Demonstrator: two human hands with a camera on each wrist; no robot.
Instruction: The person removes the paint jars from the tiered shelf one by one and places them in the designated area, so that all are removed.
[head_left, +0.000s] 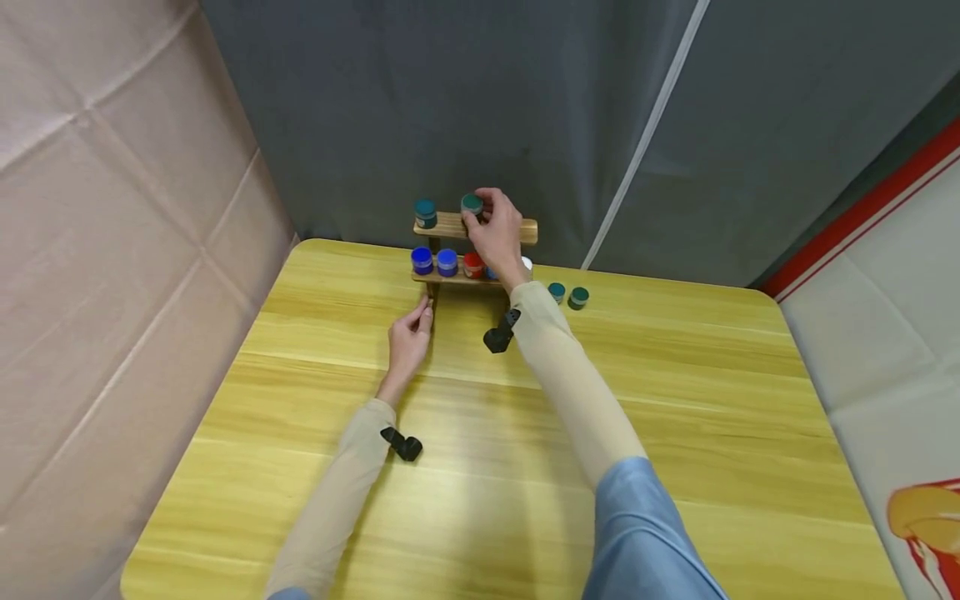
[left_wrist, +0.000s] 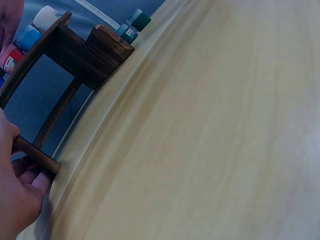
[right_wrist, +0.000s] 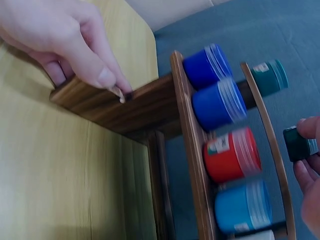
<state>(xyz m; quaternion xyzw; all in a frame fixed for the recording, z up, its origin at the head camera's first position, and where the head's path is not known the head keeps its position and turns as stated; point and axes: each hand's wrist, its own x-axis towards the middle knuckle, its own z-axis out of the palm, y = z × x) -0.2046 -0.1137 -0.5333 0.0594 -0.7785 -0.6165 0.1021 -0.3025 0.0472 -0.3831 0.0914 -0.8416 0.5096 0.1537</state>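
A two-tier wooden rack [head_left: 529, 232] stands at the table's back edge. My left hand [head_left: 409, 340] grips its left side panel [right_wrist: 145, 112] low down, thumb on one face and fingers on the other. With my right hand [head_left: 498, 237] I pinch a dark green paint jar [head_left: 472, 204] at the upper shelf; in the right wrist view it appears apart from the shelf. A teal jar [head_left: 425, 214] stands at that shelf's left end. Along the lower shelf are two blue jars [right_wrist: 218, 102], a red jar [right_wrist: 232, 155], a light blue jar [right_wrist: 243, 207] and a white jar [left_wrist: 47, 18], partly hidden by my right arm.
Two more jars, one teal [head_left: 557, 292] and one dark green [head_left: 578, 298], stand on the table [head_left: 675, 375] just right of the rack. A grey curtain [head_left: 375, 108] hangs close behind. Pale fabric walls [head_left: 112, 250] flank the table.
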